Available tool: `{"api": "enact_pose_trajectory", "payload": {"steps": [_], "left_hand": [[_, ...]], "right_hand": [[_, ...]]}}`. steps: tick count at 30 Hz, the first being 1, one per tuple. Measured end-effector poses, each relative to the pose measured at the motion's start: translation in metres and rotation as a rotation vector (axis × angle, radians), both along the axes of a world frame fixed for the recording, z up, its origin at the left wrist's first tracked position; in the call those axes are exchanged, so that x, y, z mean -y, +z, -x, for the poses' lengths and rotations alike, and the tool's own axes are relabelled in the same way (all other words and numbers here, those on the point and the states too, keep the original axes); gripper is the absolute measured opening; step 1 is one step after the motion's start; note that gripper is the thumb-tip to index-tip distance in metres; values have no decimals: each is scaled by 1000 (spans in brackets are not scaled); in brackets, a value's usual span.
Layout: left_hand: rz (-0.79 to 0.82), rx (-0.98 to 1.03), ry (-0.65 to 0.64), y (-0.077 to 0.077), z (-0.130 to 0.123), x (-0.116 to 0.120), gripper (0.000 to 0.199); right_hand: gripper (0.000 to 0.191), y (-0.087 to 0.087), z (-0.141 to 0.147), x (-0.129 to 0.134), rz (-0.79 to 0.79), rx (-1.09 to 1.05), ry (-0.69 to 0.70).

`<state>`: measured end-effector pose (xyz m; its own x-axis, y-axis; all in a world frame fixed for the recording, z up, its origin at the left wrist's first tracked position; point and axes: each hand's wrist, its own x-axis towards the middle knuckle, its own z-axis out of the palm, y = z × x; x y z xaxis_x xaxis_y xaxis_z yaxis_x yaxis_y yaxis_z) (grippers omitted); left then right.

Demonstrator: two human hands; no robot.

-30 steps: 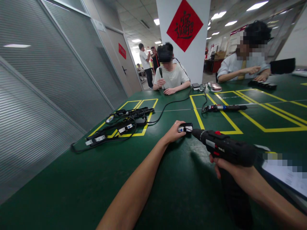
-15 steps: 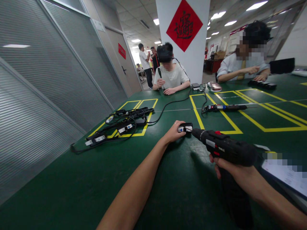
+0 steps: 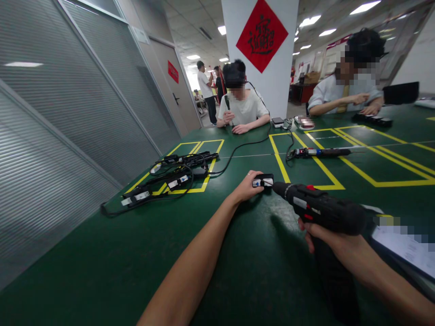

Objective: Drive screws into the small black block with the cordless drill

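Slightly shifted, the drill (image 3: 322, 209) fills right grip (image 3: 331, 237) over green table (image 3: 88, 258), pillar (image 3: 279, 86) beyond, left grip (image 3: 247, 187) pinching block (image 3: 263, 182).

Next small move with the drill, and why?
Probably a slight alignment check before any trigger pull: the power drill, gripped in the right hand, points its chuck at the small black-and-white block that the left hand holds, and this view doesn't settle whether the bit is properly seated.

Glossy, smooth-looking green tabletop (image 3: 163, 253); matt black plastic-looking drill body (image 3: 322, 206); white cloth shirt (image 3: 246, 106).
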<state>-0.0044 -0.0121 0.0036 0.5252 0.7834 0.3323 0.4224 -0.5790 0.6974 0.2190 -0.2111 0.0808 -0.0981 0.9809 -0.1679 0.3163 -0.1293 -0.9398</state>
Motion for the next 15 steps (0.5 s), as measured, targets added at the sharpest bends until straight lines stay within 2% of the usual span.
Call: {"api": "enact_pose_trajectory", "payload": {"steps": [4,8,15], "left_hand": [[-9,7,-7,-2,1,-1,53],[-9,11,-2,-3,1,-2,55],[15,0,9,1,1,2,54]], "right_hand": [[21,1,0,1,17,-4,-2],[25,-1,1,1,-30,23,-23],[23,3,4,2,-16,10,-33]]}}
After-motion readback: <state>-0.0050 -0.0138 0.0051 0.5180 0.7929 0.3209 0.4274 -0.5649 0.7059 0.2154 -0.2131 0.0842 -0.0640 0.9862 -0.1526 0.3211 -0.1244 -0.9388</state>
